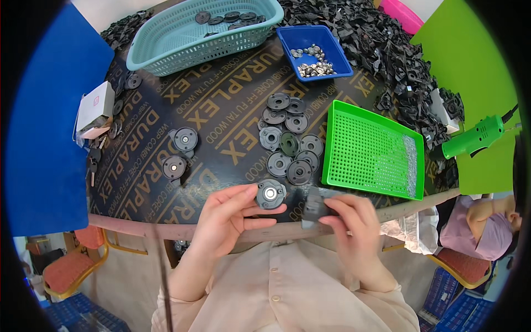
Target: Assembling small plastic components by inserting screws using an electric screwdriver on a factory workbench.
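My left hand [225,214] pinches a round dark-grey plastic disc [262,200] by its left edge, just above the table's near edge. A shiny metal piece sits in the disc's centre, facing up. To the right of it, my right hand [355,217] grips a black angular plastic part [313,208] between thumb and fingers; motion blurs it. A gap separates the two pieces. Beyond my hands lies a cluster of several similar discs [299,172] with open centres. On the left, two discs [174,167] with metal centres rest on black plastic parts.
A shallow green perforated basket [354,188] holds small silvery pieces at its right side. Behind stand a blue bin [345,69] of metal pieces and a teal basket [166,65] with discs. Black parts [387,50] heap far right, near a green power screwdriver [475,137].
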A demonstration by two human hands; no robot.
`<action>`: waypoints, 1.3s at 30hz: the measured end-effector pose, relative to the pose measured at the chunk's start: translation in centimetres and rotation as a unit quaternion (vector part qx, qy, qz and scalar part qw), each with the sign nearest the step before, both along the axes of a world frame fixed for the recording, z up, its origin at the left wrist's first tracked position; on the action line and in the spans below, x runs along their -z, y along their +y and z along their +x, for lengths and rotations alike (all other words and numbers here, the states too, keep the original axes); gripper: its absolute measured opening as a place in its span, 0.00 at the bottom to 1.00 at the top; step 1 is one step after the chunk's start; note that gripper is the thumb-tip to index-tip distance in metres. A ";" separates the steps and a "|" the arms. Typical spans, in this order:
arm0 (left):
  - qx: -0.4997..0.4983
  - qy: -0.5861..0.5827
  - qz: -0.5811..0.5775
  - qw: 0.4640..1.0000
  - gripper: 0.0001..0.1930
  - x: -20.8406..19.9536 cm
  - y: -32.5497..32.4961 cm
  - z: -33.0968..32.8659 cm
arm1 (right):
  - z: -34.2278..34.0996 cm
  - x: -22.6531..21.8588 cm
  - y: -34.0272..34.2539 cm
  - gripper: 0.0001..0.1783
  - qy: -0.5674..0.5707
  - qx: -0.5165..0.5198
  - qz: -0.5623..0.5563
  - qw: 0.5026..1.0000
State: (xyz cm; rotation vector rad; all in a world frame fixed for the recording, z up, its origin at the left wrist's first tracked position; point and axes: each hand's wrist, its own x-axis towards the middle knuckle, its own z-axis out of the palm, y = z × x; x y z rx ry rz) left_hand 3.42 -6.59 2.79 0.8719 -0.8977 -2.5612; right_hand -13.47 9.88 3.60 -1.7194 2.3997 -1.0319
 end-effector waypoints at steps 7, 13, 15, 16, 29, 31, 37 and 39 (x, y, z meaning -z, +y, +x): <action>0.055 0.004 0.050 0.997 0.23 -0.5 1.1 -1.7 | -0.8 -1.8 -2.6 0.19 -0.012 -0.085 -0.050 0.995; 0.097 0.018 0.066 0.993 0.26 -1.0 1.2 -2.1 | -1.3 -1.1 -2.9 0.18 -0.032 -0.105 -0.037 0.993; 0.101 0.020 0.071 0.992 0.26 -0.9 1.2 -2.1 | -1.4 -1.1 -2.9 0.17 -0.043 -0.108 -0.032 0.993; 0.105 0.021 0.076 0.991 0.26 -0.9 1.2 -2.2 | -1.4 -1.1 -3.0 0.17 -0.042 -0.113 -0.030 0.992; 0.108 0.033 0.077 0.991 0.21 -0.5 1.3 -2.1 | -1.2 -2.0 -2.8 0.17 0.011 -0.111 0.012 0.994; 0.106 0.034 0.046 0.993 0.18 -0.4 1.4 -1.8 | -1.0 -2.2 -2.8 0.18 0.000 -0.124 0.014 0.992; -0.012 -0.096 -0.420 0.902 0.14 -0.3 1.2 0.7 | -3.2 -5.8 -4.5 0.22 -0.100 -0.123 0.004 0.987; -0.079 -0.192 -0.719 0.664 0.15 0.5 -0.8 1.9 | -6.6 -6.5 -7.7 0.20 0.056 -0.120 -0.014 0.991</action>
